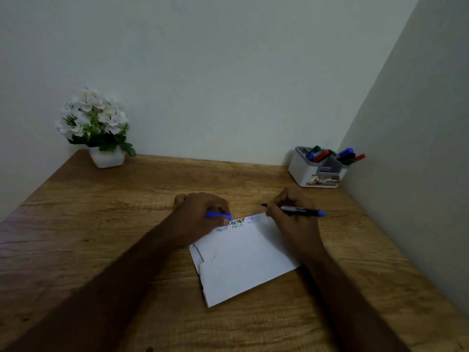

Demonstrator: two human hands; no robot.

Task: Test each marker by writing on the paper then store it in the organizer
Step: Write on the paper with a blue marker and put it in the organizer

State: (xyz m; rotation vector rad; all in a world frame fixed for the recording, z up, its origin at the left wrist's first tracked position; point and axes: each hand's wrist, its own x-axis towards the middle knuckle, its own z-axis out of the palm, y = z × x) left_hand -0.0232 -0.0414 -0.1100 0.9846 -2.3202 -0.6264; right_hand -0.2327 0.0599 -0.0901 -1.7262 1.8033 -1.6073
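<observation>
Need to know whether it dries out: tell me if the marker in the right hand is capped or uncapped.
Uncapped. The marker in the right hand shows a bare dark tip, and the left hand holds a blue cap.

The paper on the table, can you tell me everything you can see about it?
The paper is white, folded or layered, with creases at its left edge. It lies flat and tilted on the wooden table. Small rows of test letters, black, blue and greenish, run along its far edge. The left hand rests on its far left corner; the right hand lies over its right edge.

Sitting on the wooden counter (pixel 101 224): one white folded paper (pixel 243 260), one grey-white plastic organizer (pixel 299 171), one white-flowered potted plant (pixel 94 123); one uncapped blue-ended marker (pixel 299 210) is resting in a hand.
</observation>
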